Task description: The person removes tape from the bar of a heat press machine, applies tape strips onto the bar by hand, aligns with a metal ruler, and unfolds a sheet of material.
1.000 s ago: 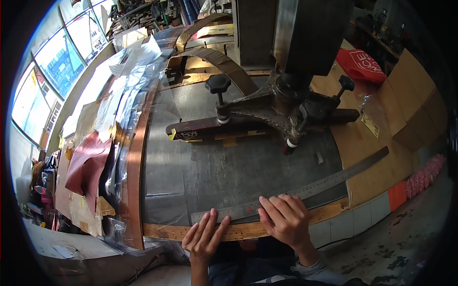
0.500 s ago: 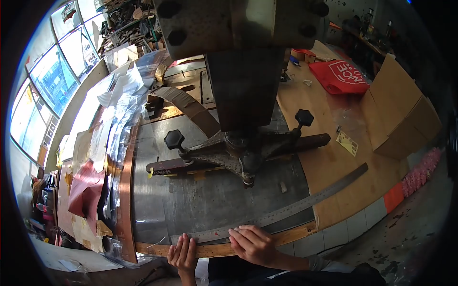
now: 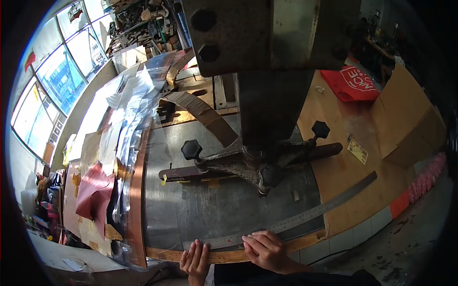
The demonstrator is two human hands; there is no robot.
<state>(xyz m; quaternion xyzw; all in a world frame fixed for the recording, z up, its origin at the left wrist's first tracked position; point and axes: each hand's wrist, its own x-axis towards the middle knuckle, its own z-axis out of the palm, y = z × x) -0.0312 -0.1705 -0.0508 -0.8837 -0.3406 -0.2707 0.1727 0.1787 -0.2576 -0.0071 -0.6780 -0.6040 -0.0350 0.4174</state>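
A long metal ruler (image 3: pixel 310 214) lies along the near edge of the dark metal plate (image 3: pixel 219 209), just behind the wooden edge strip (image 3: pixel 229 257). At the ruler's left end, my left hand (image 3: pixel 194 261) rests with its fingers stretched out over the strip. My right hand (image 3: pixel 265 250) is curled at the ruler farther right, fingertips on or beside it; whether it pinches anything is hidden. Above the plate stands a dark machine head (image 3: pixel 257 164) with black knobs and a long bar beneath it.
Plastic sheets (image 3: pixel 133 100) and red material (image 3: pixel 95 190) lie on the left. A curved cardboard strip (image 3: pixel 202 114) is behind the plate. On the right are a red bag (image 3: pixel 353 85), a cardboard box (image 3: pixel 405 114) and a yellow card (image 3: pixel 358 151).
The view has tilted up and shifted, so the machine and the hands sit lower in it. Both hands stay near the ruler's left part, the left one still spread.
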